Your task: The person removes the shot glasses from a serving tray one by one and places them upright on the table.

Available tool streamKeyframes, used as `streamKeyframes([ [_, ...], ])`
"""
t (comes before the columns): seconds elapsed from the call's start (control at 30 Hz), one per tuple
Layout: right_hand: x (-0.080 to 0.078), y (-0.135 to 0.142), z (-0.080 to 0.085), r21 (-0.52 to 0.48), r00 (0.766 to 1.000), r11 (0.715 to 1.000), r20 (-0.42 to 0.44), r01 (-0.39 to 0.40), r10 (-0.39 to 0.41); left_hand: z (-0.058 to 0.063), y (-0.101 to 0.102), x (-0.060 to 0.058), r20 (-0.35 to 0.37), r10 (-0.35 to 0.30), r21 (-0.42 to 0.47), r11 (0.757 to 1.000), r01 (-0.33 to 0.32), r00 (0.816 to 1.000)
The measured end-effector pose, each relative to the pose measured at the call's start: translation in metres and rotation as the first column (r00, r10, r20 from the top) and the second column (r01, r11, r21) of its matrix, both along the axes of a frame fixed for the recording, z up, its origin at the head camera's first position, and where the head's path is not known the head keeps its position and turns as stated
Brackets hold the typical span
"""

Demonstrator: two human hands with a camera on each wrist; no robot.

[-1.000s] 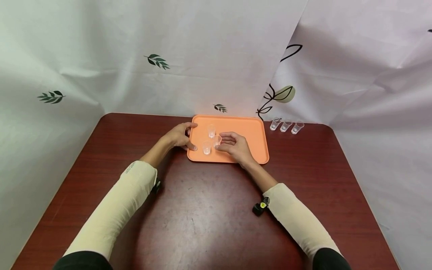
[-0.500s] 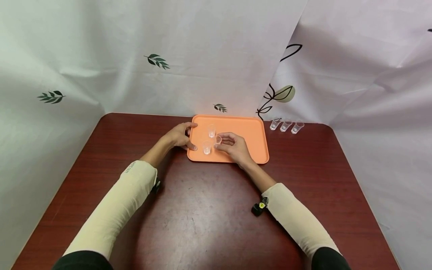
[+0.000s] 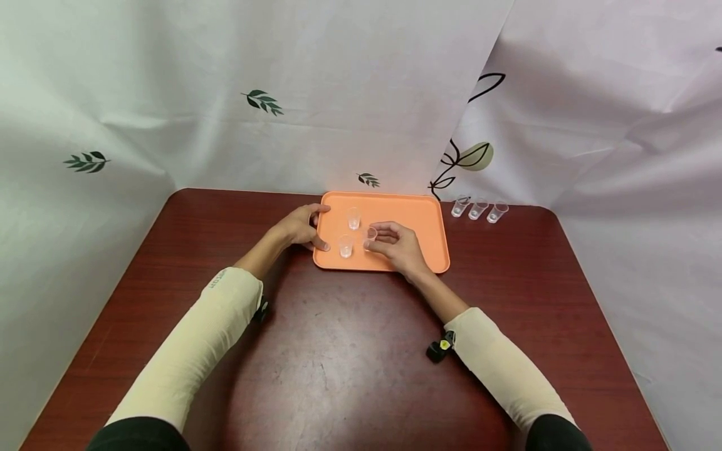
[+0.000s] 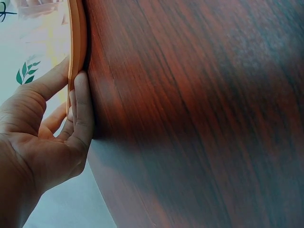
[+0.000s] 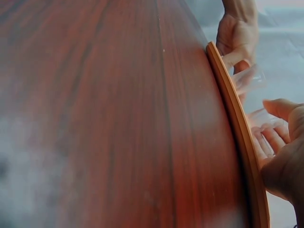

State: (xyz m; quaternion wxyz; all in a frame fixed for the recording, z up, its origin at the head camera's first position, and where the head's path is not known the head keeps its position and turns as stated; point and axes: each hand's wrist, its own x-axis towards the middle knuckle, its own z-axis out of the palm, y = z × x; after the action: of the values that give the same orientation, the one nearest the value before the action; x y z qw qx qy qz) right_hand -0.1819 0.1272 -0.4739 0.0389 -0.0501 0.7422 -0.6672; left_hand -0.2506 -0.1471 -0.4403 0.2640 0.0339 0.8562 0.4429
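An orange tray (image 3: 406, 228) lies at the table's back edge. My left hand (image 3: 299, 227) grips its left end, thumb over the rim and fingers along the side, as the left wrist view shows on the tray edge (image 4: 76, 40). Two small clear plastic cups stand upright on the tray's left part, a back cup (image 3: 353, 219) and a front cup (image 3: 345, 247). To their right, my right hand (image 3: 397, 246) holds a third clear cup (image 3: 370, 234) between thumb and fingers, low over the tray. In the right wrist view this cup (image 5: 259, 117) is partly hidden by the fingers.
Right of the tray, three more clear cups (image 3: 478, 210) stand in a row near the table's back edge. A pale cloth with leaf prints (image 3: 262, 102) hangs behind the dark reddish wooden table (image 3: 333, 351).
My right hand has shifted slightly to the right with its cup, widening the gap to the other two cups on the tray. My left hand stays on the tray's left end.
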Motion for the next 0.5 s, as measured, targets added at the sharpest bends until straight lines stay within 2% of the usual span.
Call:
streamKeyframes([
  [0.5, 0.004, 0.024, 0.002, 0.006, 1.000, 1.000, -0.010, 0.023, -0.023, -0.002, -0.001, -0.001, 0.008, 0.014, 0.017, 1.000, -0.014, 1.000],
])
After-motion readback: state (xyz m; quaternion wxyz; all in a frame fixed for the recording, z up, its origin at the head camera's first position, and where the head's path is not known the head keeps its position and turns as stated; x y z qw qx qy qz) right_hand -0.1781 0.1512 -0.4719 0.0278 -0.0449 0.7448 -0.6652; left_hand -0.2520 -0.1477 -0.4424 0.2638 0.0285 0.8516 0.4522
